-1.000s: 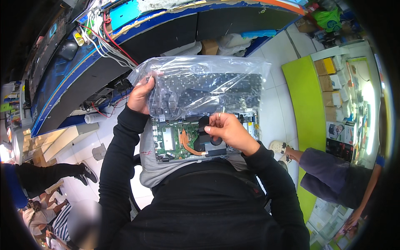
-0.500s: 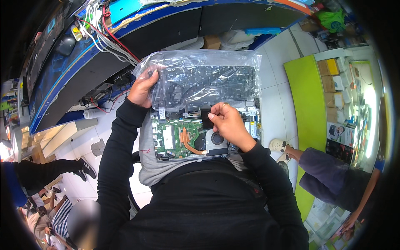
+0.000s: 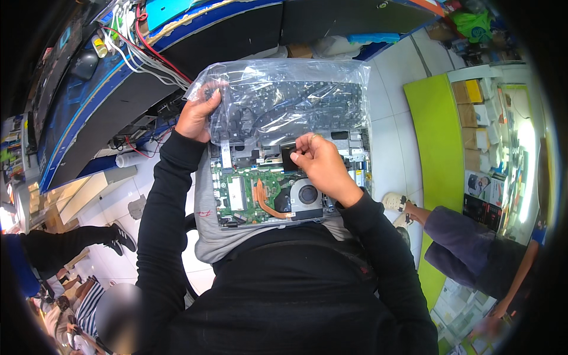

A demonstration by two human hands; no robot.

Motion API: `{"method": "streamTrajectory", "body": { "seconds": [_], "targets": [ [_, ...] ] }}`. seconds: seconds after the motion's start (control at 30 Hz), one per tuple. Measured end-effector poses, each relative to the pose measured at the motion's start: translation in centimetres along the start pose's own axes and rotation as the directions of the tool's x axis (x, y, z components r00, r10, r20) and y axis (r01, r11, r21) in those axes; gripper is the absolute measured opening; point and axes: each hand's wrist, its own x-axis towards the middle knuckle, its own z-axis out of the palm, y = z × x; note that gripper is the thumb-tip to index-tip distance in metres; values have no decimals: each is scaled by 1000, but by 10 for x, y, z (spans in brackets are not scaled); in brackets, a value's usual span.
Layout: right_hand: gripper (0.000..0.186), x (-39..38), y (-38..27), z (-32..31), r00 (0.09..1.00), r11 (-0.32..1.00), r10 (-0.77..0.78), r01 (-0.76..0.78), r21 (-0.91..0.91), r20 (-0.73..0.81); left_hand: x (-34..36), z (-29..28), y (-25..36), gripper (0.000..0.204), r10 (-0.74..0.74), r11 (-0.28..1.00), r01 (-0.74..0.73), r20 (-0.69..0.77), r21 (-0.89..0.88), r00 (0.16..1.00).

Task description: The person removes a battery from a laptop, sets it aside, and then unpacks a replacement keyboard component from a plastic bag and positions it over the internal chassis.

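Two hands over a laptop (image 3: 278, 184) on the lap (image 3: 207, 239), its cover off.
Circuit board (image 3: 251, 212) and fan (image 3: 307, 194) lie bare; the right hand (image 3: 325, 170) looks pinched on a dark flat piece (image 3: 288, 161). A white label (image 3: 226, 155) has writing too small to read. Farther out, the left hand (image 3: 195, 118) grips a clear bag (image 3: 296, 68), the keyboard (image 3: 290, 109) not out of it. Beyond, at right, printed boxes (image 3: 477, 184), wording likewise illegible.

no legible lettering, bagged keyboard (image 3: 290, 109) too small to read

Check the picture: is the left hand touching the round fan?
No, the left hand grips the clear plastic bag, apart from the fan.
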Motion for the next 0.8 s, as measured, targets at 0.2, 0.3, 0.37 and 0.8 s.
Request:
{"method": "streamTrajectory", "body": {
  "seconds": [0.2, 0.3, 0.37, 0.8],
  "targets": [
    [20, 6, -1, 2, 1000, 1000, -3, 3, 7, 15, 0, -3, 0, 31, 6, 1000, -6, 9, -25, 1000],
    [20, 7, 2, 4, 1000, 1000, 6, -6, 26, 24, 1, -4, 0, 31, 8, 1000, -7, 15, -30, 1000],
    [19, 6, 3, 4, 1000, 999, -5, 5, 33, 0, 1, -5, 1, 31, -2, 999, 3, 27, -37, 1000],
    [19, 4, -2, 7, 999, 999, 35, -35, -11, -17, 3, -5, 2, 33, 8, 999, -8, 2, 31, 1000]
  ]
}}
